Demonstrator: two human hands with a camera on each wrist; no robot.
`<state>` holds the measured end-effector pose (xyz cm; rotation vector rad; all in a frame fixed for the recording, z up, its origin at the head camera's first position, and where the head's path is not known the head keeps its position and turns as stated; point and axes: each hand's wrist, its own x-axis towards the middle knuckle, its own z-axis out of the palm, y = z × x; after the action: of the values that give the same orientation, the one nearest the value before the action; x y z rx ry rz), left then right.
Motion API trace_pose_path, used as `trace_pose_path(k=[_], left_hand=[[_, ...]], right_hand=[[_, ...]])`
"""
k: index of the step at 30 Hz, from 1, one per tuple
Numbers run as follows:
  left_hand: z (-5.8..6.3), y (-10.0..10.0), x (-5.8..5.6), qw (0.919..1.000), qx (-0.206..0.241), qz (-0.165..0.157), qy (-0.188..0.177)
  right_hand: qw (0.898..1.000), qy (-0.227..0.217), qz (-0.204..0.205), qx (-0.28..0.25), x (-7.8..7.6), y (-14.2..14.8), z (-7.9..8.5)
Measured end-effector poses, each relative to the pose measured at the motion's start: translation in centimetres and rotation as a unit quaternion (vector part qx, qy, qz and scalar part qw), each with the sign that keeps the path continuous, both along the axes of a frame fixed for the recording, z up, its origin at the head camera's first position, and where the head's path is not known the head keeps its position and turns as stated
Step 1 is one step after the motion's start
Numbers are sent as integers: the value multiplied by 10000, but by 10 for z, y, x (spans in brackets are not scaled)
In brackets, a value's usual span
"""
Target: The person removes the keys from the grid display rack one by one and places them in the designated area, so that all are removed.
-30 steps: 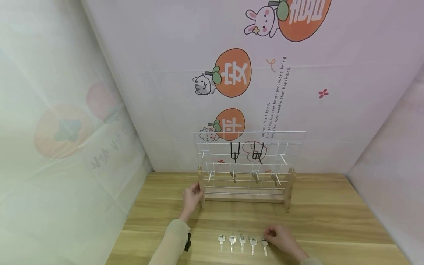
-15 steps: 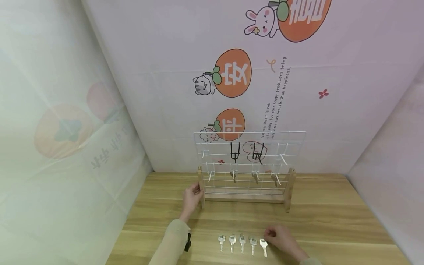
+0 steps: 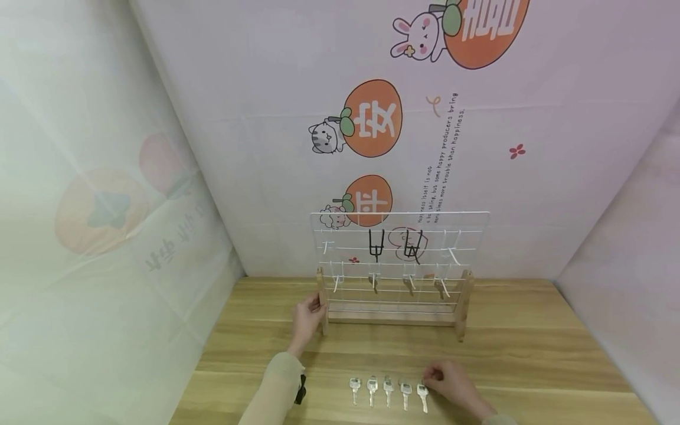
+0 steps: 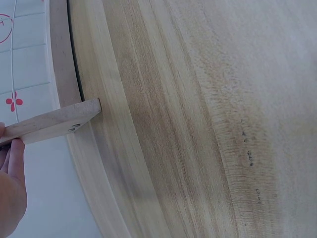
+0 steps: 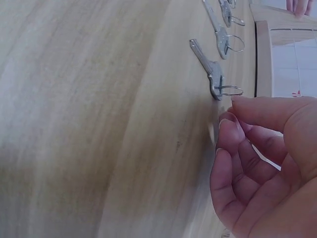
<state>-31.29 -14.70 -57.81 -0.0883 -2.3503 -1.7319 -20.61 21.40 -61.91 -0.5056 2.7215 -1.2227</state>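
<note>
My left hand (image 3: 307,319) grips the left wooden upright (image 3: 321,281) of a white wire rack. In the left wrist view, thumb and fingers lie on either side of that wooden piece (image 4: 64,119). With thumb and forefinger together, my right hand (image 3: 450,382) pinches the top of the rightmost key (image 3: 423,398) in a row of several silver keys. In the right wrist view, curled fingers of the hand (image 5: 262,168) mostly hide this key. Beside the thumb tip lies a neighbouring key (image 5: 214,77) with its ring standing up.
Black hooks (image 3: 376,243) and white hooks (image 3: 453,255) hang on the wire grid (image 3: 398,212). Keys (image 3: 409,285) hang from several lower hooks. A wood-grain table (image 3: 520,354) bears everything, with printed cloth walls (image 3: 276,177) around it. A black object (image 3: 301,389) sits by the left sleeve.
The rightmost key's tilt shifts slightly under my right fingers, its face brightening and then dimming. Both hands otherwise stay in place.
</note>
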Motion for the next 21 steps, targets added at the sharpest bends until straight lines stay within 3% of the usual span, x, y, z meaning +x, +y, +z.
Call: trace_pose_path(k=[11, 21], left_hand=[[-1, -1, -1, 9999, -115, -5, 98], [0, -1, 2, 9999, -124, 12, 23]], right_hand=[[9991, -3, -417, -124, -4, -10, 27], [9873, 764, -1349, -351, -23, -32, 58]])
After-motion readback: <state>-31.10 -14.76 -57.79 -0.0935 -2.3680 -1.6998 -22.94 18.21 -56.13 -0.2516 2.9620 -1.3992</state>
